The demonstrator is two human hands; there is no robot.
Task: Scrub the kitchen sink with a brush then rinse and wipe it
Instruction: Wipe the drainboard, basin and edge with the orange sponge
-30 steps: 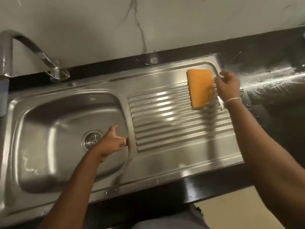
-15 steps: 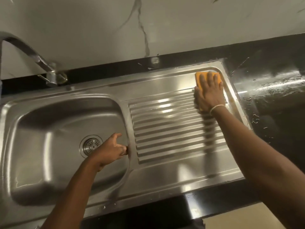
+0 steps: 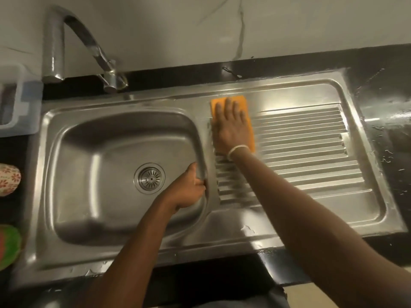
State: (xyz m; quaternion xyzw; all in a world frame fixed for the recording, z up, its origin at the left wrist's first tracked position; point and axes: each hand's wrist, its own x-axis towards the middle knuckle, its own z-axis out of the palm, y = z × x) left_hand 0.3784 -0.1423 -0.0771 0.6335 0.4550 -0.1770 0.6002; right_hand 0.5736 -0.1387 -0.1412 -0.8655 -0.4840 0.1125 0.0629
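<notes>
Pressing flat on the orange cloth [image 3: 241, 107], the right hand [image 3: 229, 127] had its fingers straight and spread, palm down, pinning the cloth against the ribbed drainboard [image 3: 311, 147] at its back left corner, just beside the ridge that divides it from the basin [image 3: 93, 174]. Nothing was curled round the cloth; only downward pressure held it. The left hand [image 3: 189, 190] gripped the basin's right wall, fingers hooked over the rim and thumb inside, bracing the body.

Judging from this, the wiping step was under way on the sink [image 3: 255, 232]. Because the cloth was merely pressed and not clasped, it could bunch or slide out from under the palm on the wet ribs, leaving streaks in the grooves. Droplets lay on the black counter [image 3: 387, 121] along the sink's right edge, so a wide stroke might drag water back onto wiped steel. The tap [image 3: 73, 34] stood at the back left, with no water seen running.
</notes>
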